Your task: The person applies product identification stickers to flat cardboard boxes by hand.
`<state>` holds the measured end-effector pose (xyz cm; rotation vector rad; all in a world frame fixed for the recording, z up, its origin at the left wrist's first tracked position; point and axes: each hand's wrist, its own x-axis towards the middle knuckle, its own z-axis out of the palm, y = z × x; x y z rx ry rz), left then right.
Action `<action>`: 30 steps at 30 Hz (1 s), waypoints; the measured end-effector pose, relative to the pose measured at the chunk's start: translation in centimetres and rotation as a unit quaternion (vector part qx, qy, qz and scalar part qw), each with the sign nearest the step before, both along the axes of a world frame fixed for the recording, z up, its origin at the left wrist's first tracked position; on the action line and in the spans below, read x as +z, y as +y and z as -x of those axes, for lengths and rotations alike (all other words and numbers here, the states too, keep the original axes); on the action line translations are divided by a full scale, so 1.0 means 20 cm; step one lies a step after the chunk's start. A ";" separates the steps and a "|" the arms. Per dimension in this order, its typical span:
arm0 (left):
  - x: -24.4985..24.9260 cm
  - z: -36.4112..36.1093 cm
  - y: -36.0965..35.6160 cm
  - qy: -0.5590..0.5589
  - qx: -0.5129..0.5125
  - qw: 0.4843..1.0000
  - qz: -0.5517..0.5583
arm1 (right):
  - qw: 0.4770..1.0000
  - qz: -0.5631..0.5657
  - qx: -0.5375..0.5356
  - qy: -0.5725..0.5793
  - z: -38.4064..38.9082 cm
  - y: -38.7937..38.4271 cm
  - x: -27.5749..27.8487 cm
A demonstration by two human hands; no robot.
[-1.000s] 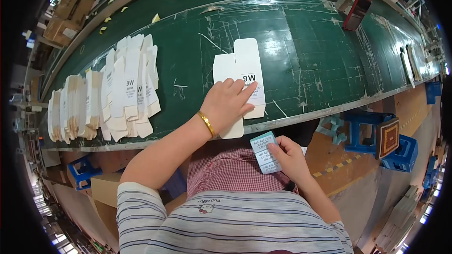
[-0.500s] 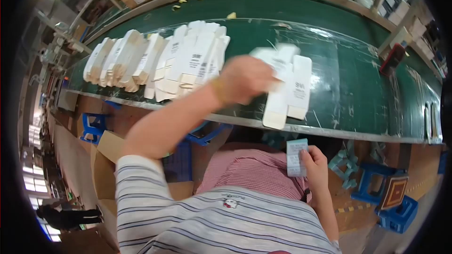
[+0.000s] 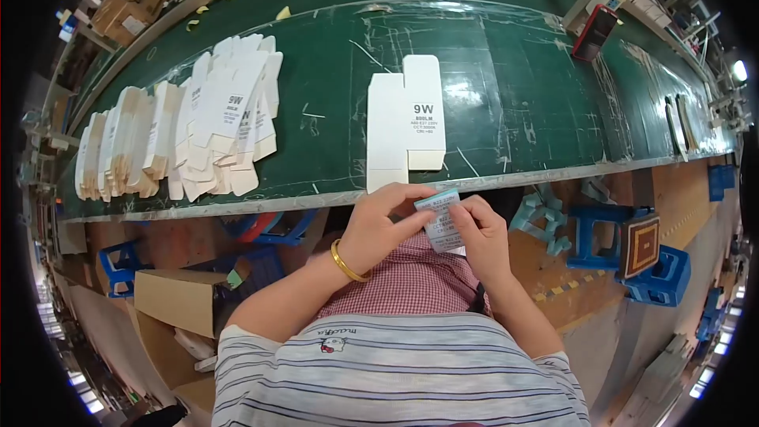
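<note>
A pale blue strip of printed labels (image 3: 443, 228) is between my hands, just in front of the table edge. My left hand (image 3: 375, 229), with a gold bangle at the wrist, pinches its left side, thumb lying across the print. The right side is gripped between thumb and fingers of my right hand (image 3: 485, 243). Straight ahead, a flattened white carton (image 3: 387, 122) printed "9W" lies on the green table (image 3: 522, 103), its lower flap reaching the edge close above my left fingers.
Loose flat cartons (image 3: 229, 103) lie fanned out on the left, beside upright bundles of more cartons (image 3: 118, 142). A red-edged phone (image 3: 594, 33) leans at the back right. Below are an open cardboard box (image 3: 178, 300), blue stools (image 3: 597, 229) and discarded blue backing strips (image 3: 541, 217).
My left hand has come back from over the flat carton to the label strip. The right hand has raised the strip toward the table edge. The view has shifted right.
</note>
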<state>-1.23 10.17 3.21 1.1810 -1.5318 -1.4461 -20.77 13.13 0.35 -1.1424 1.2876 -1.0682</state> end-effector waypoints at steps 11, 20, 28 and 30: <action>0.01 0.02 -0.11 0.059 0.025 0.991 -0.120 | 0.999 0.043 0.004 -0.011 -0.03 -0.15 0.06; -0.07 0.00 -0.20 0.024 0.049 0.997 -0.051 | 0.995 0.037 -0.022 0.090 -0.07 -0.23 0.02; -0.06 -0.09 -0.35 -0.033 0.007 0.999 -0.022 | 0.995 -0.056 0.014 0.079 -0.10 -0.26 0.04; -0.06 -0.11 -0.41 -0.037 -0.001 0.999 -0.034 | 0.992 -0.111 -0.010 0.062 -0.13 -0.30 0.06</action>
